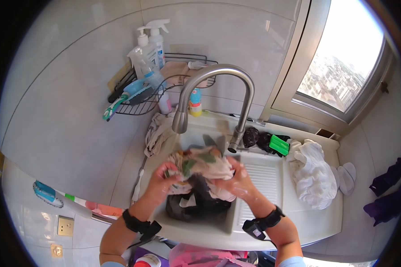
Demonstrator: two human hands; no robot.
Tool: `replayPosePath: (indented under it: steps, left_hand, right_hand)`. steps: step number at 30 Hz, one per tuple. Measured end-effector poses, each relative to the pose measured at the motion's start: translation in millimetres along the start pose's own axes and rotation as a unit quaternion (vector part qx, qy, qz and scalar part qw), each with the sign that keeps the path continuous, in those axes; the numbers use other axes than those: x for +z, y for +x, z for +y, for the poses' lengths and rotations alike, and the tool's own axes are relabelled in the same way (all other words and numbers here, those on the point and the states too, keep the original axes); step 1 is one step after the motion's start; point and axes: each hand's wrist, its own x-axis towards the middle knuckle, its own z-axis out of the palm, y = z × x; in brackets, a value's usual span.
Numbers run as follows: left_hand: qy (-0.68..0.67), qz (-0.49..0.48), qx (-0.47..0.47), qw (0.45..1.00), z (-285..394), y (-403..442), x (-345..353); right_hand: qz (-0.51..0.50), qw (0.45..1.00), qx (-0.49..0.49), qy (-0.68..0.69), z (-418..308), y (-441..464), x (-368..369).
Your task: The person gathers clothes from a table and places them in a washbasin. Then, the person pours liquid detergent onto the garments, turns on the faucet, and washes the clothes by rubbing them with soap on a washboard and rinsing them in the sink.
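A wet, light pink cloth with a green and brown pattern [205, 162] is bunched up between my hands above the sink basin [231, 218]. My left hand [162, 178] grips its left side, fingers curled into the fabric. On the other side my right hand [237, 179] is closed on the cloth's right part. Dark fabric [200, 202] lies in the basin beneath, partly covered by the patterned cloth. The metal faucet [218, 69] arches over the basin, its spout just behind the cloth.
White cloth [314, 173] is heaped on the right counter, near a green soap bar [279, 145] and black plastic [254, 138]. Beige cloth [158, 133] lies at the basin's left rear. A wire rack [138, 107] holds bottles and brushes.
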Motion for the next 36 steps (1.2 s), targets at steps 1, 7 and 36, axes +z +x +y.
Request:
replayPosePath:
  steps: [1,7,36]
  left_hand:
    - [0.061,0.001,0.008,0.998,-30.2,7.1,-14.5]
    - [0.570,-0.011,0.084,0.817,-147.3,19.8,-58.1]
    - [0.762,-0.099,-0.005,0.640,-230.8,186.0,-59.8]
  right_hand:
    - [-0.007,1.000,0.020,-0.012,19.1,-4.4,-1.0]
    - [-0.103,0.892,0.141,-0.416,140.5,-32.7,25.7]
    - [-0.224,0.825,0.264,-0.448,367.1,50.8,54.8]
